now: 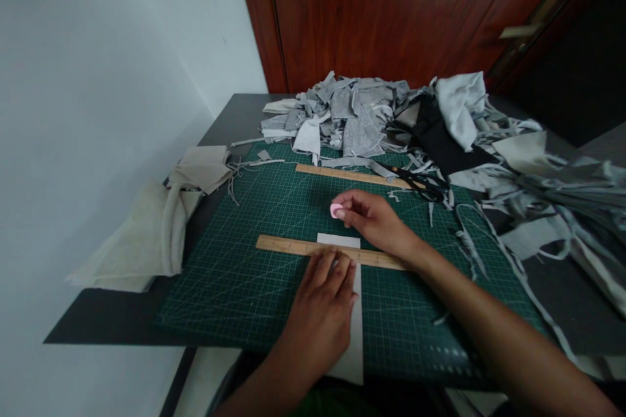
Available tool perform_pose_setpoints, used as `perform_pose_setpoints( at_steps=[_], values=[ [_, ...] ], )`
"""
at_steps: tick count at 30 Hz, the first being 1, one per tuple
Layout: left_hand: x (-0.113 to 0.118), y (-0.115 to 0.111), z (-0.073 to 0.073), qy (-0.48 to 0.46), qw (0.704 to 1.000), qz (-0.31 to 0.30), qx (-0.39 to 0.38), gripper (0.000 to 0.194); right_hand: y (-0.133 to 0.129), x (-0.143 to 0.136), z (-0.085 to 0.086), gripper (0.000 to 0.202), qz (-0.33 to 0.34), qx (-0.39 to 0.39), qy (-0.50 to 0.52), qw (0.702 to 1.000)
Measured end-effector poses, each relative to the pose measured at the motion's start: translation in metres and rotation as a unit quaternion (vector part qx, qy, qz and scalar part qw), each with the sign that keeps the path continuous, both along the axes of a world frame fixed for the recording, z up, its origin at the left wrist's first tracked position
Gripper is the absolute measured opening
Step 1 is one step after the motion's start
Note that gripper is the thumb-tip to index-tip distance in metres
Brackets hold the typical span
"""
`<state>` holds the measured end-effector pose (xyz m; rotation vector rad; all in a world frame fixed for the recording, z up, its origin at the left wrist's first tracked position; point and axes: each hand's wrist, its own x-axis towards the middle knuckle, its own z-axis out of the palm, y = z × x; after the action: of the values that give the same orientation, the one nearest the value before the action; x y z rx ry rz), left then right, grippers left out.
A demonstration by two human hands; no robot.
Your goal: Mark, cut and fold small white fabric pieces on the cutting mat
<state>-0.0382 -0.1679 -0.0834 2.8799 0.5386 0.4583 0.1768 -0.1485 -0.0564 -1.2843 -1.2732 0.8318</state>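
1. Scraps (349, 111) of gray and white cloth crowd the far edge of a dark table (107, 319), heaped against a wooden door (391, 13) as I watch from my distant station.
2. Black cloth (440, 140) lies in the heap at right, where more loose strips spill down the side of a green cutting mat (235, 287).
3. Scissors (413, 179) rest across the right end of a far ruler (337, 173), covering part of it from my view.
4. Beige cloth (141, 234), folded and rumpled, occupies the left side of the table, near a white wall (122, 32).
5. The left hand (325, 300) lies flattened, fingers extended onto a near ruler (283, 245), grasping nothing that I can make out.
6. Beneath that ruler and hand runs a pale strip (356, 335), its lower end reaching past the mat's near edge; the hand hides much of it from me.
7. The right hand (369, 215) pinches a small pink piece (336, 210) between thumb and fingers, above the mat beyond the strip; its forearm (454, 293) blocks my view of the near ruler's right end.
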Motion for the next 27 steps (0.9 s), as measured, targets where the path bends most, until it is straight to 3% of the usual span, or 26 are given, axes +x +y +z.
perform_pose_setpoints(
  at_steps=[4, 8, 20, 27],
  values=[
    [0.001, 0.001, -0.001, -0.005, 1.000, -0.002, -0.005, 0.044, -0.003, 0.032, 0.017, 0.030, -0.067, 0.035, 0.028, 0.997],
    [0.003, 0.002, -0.002, -0.010, 1.000, -0.004, -0.002, 0.043, -0.007, 0.057, 0.021, 0.039, -0.098, -0.012, 0.088, 0.991],
    [0.002, 0.000, 0.002, 0.005, 1.000, -0.003, -0.026, 0.045, 0.017, 0.065, -0.014, 0.042, -0.057, -0.073, 0.117, 0.989],
    [0.002, 0.000, 0.003, 0.011, 1.000, -0.003, -0.027, 0.045, 0.018, 0.070, -0.019, 0.040, -0.030, -0.095, 0.093, 0.991]
  ],
)
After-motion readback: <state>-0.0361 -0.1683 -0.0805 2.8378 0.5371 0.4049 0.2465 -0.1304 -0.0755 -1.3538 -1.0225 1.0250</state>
